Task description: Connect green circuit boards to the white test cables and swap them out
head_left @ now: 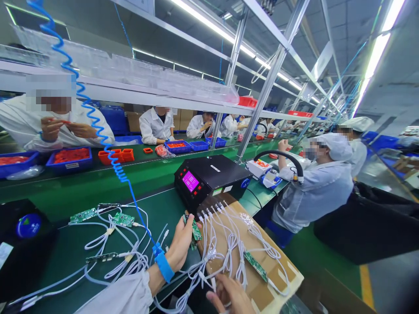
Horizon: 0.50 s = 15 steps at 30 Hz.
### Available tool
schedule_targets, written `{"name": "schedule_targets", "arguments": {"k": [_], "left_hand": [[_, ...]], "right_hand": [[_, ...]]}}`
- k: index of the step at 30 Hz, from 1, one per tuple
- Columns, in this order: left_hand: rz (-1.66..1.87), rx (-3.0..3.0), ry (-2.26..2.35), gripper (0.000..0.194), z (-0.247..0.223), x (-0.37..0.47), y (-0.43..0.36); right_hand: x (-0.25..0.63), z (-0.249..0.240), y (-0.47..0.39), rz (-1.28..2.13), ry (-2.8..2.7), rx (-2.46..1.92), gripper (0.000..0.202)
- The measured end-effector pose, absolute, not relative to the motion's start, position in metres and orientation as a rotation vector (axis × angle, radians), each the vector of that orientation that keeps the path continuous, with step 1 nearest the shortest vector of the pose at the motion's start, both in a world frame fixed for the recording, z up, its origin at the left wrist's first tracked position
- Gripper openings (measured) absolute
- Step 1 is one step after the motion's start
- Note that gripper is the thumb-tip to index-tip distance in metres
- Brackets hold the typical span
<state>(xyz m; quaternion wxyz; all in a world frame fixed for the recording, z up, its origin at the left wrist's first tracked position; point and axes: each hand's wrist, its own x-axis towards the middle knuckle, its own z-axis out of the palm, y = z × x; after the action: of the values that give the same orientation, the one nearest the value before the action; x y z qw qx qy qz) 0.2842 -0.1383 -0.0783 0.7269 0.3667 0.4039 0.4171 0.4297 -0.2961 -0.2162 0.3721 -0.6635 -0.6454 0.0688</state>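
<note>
My left hand [181, 244], wearing a blue wrist strap [163, 263] with a coiled blue cord, is closed on a green circuit board [196, 230] in front of the black test box [212, 179]. Lower down, my right hand [234, 296] pinches a white cable plug [213, 284] between thumb and forefinger; its other fingers are partly hidden. Bundled white cables [231, 248] run from the test box's front across a cardboard box [278, 261]. Another circuit board [255, 266] lies on that cardboard with a cable plugged in.
More circuit boards [123, 219] and tangled white cables [131, 261] lie on the green bench [75, 248] at left. A second black box [22, 244] stands at the left edge. Beyond are blue bins [69, 165] of red parts and co-workers in white. One co-worker [314, 187] sits at right.
</note>
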Motion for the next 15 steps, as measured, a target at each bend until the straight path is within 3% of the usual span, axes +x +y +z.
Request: {"name": "schedule_targets", "arguments": {"k": [3,9,15], "left_hand": [[0.85,0.733,0.87,0.036,-0.068,0.283,-0.14],[0.767,0.62,0.829,0.02,-0.055,0.277,-0.136],[0.72,0.492,0.783,0.032,-0.059,0.279,-0.134]], "right_hand": [[0.432,-0.204,-0.301,0.327,-1.829,-1.629,0.047],[0.425,-0.184,-0.314,0.432,-1.792,-1.656,0.091],[0.417,-0.151,-0.321,0.494,-1.865,-1.684,0.087]]}}
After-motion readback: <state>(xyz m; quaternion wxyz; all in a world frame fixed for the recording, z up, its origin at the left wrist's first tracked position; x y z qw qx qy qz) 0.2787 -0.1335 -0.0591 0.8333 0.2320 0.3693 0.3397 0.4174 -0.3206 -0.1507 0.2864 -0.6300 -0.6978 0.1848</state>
